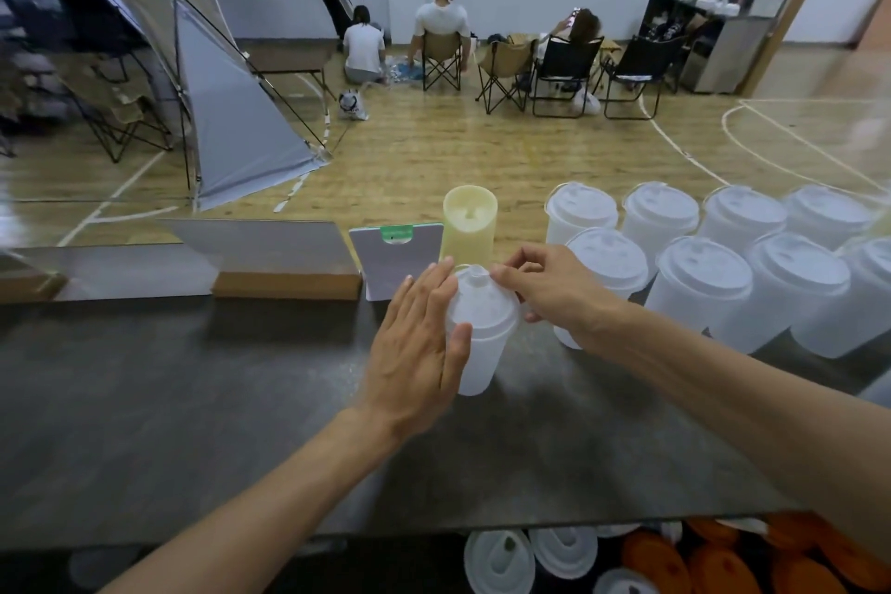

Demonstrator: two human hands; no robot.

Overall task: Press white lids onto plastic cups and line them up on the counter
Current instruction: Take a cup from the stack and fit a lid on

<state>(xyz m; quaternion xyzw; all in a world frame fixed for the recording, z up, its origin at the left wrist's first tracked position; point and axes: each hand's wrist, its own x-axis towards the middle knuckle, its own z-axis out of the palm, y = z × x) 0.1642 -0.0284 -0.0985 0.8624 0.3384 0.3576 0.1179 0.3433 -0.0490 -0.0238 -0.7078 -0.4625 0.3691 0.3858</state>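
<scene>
A frosted plastic cup [477,362] stands on the dark counter [193,400] with a white lid [482,304] on its rim. My left hand [414,342] lies against the cup's left side, fingers straight, thumb on the lid's near edge. My right hand [545,285] pinches the lid's far right edge with curled fingertips. To the right, several lidded cups [704,285] stand in two rows.
A yellow lidded cup [470,222] stands behind the one I hold, next to a small card stand [395,260] and a long sign holder [284,256]. Below the counter's near edge lie loose white lids [499,562] and orange lids [713,564]. People sit on folding chairs beyond.
</scene>
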